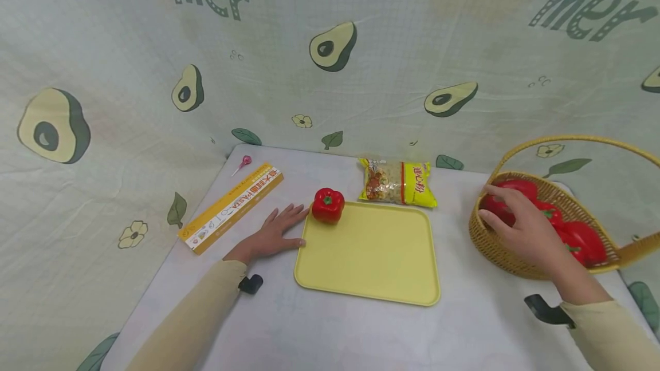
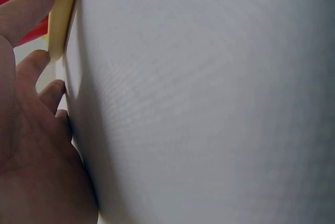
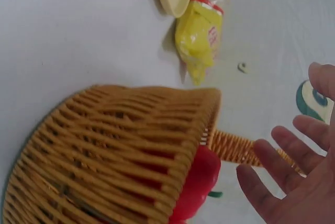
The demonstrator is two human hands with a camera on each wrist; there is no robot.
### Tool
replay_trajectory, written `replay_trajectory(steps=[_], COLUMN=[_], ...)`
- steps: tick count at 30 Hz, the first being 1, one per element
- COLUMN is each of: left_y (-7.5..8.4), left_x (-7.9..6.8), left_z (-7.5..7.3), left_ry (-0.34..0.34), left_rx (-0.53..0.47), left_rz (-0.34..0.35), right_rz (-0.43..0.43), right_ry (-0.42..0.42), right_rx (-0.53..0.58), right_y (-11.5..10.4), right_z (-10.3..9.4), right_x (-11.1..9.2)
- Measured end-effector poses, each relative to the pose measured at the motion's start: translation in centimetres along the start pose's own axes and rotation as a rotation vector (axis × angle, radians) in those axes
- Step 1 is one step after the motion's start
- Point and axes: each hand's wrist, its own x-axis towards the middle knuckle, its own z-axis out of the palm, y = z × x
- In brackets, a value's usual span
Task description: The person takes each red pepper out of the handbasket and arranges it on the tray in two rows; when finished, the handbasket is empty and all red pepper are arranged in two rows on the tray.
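Pasta box point(image 1: 230, 209) at yellow tray's point(image 1: 368, 256) 9–10 o'clock. Left hand point(image 1: 273, 235) at 9, fingers spread, thumb touching rim. Red bell pepper point(image 1: 327, 206) in tray, 10–11 corner. Macaroni bag point(image 1: 398, 183) at 1. Right hand point(image 1: 527, 228) over wicker basket point(image 1: 496, 253) of red peppers point(image 1: 586, 240) at 3, fingers loose, grasping nothing.

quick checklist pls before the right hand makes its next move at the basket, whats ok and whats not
1. Right hand over the basket: ok, it is above the red peppers inside.
2. Fingers free: ok, spread apart and holding nothing.
3. A pepper in the right hand's grip: not ok, none is held.
4. Left hand by the tray: ok, it lies at the left edge.
5. Room on the tray: ok, only a single pepper stands there, at the far left corner.
6. Number of peppers in the basket: cannot tell, the hand covers some.
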Motion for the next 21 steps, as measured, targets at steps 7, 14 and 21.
replay_trajectory(steps=[7, 14, 21], left_y=[0.2, 0.2, 0.4], left_x=[0.0, -0.1, -0.1], left_z=[-0.1, -0.1, -0.1], left_ry=[-0.001, 0.002, 0.002], left_rx=[0.004, 0.007, 0.007], left_rz=[-0.006, -0.001, -0.008], right_rz=[0.004, 0.044, 0.061], right_ry=[-0.02, -0.048, -0.077], right_rx=[-0.039, -0.053, -0.058], right_y=[1.1, 2.2, 3.5], right_z=[-1.6, -2.2, -2.6], right_x=[0.4, 1.1, 2.1])
